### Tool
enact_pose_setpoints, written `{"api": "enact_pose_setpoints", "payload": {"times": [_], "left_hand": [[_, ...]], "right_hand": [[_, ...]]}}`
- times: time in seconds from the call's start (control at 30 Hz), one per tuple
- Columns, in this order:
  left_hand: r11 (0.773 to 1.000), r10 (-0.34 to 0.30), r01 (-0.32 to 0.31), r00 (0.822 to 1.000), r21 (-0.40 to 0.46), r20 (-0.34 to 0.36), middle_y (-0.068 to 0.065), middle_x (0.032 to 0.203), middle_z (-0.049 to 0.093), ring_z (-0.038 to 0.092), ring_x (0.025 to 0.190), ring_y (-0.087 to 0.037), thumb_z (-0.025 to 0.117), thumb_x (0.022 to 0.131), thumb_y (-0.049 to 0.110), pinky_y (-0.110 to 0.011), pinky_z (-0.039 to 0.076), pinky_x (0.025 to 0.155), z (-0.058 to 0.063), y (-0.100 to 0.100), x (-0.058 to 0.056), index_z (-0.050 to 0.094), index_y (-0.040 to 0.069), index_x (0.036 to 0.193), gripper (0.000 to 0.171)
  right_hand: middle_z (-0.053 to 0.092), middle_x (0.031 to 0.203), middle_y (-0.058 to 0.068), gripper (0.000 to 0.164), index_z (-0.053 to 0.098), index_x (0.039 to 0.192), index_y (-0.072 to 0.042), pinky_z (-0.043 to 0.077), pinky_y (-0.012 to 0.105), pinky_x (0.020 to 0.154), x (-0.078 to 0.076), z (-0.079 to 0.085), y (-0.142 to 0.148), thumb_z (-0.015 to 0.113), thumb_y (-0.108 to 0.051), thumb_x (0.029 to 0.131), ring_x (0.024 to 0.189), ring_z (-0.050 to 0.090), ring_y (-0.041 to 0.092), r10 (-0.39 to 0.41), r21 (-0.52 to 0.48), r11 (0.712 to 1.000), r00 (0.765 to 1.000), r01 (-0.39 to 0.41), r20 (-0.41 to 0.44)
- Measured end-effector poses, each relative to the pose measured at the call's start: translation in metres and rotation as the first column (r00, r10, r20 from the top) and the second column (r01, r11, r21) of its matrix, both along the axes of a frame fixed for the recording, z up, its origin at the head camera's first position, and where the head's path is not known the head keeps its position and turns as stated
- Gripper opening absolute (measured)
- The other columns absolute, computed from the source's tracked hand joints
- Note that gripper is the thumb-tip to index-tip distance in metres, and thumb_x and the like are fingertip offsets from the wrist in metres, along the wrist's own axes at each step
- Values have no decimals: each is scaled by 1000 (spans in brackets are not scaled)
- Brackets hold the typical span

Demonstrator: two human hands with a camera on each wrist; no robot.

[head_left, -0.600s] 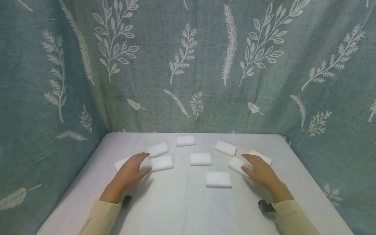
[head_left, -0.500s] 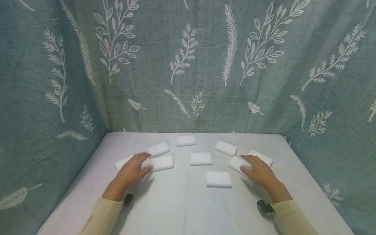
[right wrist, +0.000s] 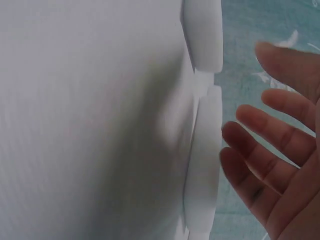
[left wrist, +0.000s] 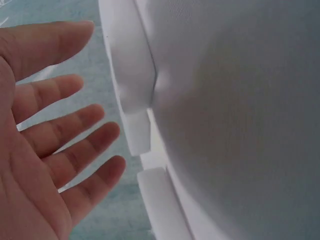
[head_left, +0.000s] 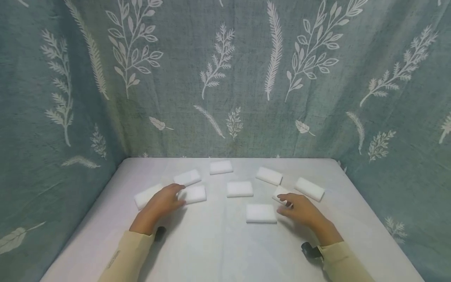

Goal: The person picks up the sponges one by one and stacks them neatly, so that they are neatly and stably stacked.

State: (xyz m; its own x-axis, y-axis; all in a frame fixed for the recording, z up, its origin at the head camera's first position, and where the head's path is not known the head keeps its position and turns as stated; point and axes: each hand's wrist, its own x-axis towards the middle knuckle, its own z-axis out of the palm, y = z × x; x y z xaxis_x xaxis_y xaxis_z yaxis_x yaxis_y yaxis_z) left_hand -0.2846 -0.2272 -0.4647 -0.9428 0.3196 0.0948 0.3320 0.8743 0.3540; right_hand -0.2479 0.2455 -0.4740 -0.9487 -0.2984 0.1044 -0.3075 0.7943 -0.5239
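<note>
Several white rectangular blocks that look like sponges lie scattered on the table. In the head view my left hand (head_left: 163, 203) hovers over the left group, between a tilted sponge (head_left: 147, 195) and another sponge (head_left: 194, 194) that its fingertips partly cover. My right hand (head_left: 299, 209) is held over a sponge (head_left: 280, 192), hiding part of it, with the thumb close to the front sponge (head_left: 261, 214). Both wrist views show spread, relaxed fingers holding nothing. The left hand (left wrist: 55, 130) and the right hand (right wrist: 280, 150) are apart from the sponges there.
Other sponges lie at back left (head_left: 187, 178), back middle (head_left: 220, 167), centre (head_left: 239, 189), back right (head_left: 269, 176) and far right (head_left: 309, 189). A green leaf-patterned curtain (head_left: 211, 78) encloses the back and sides of the white table (head_left: 211, 250).
My right hand has moved left and nearer to me, uncovering the far-right sponge. My left hand has shifted slightly right. The head view has tilted a little; the sponges look unmoved.
</note>
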Motion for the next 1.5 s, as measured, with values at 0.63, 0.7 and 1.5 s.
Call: {"api": "enact_pose_setpoints", "payload": {"times": [0.63, 0.7, 1.5], "left_hand": [[999, 49, -51, 997, 20, 58, -22, 134, 52, 46, 126, -41, 75, 86, 15, -53, 37, 104, -14, 7, 0, 53, -2, 133, 54], [997, 67, -70, 994, 35, 81, -23, 135, 51, 45, 127, -41, 74, 86, 13, -54, 35, 105, -14, 8, 1, 52, -2, 134, 55], [995, -16, 6, 994, 101, 107, -18, 122, 54, 56, 102, -29, 79, 79, 10, -45, 47, 86, 9, 26, -10, 52, -1, 135, 63]], "right_hand": [[56, 135, 12, 71, 59, 133, -8, 35, 50, 106, -1, -7, -18, 87, -16, 68, 126, 48, 35, 62, 64, 996, 993, -69, 104], [56, 135, 12, 71, 60, 132, -9, 35, 50, 107, 0, -9, -19, 88, -16, 67, 126, 48, 34, 57, 53, 997, 992, -63, 109], [59, 128, 8, 65, 59, 131, -6, 41, 46, 102, -4, -8, -43, 84, -23, 74, 115, 55, 26, 192, -19, 981, 981, -191, 28]]}}
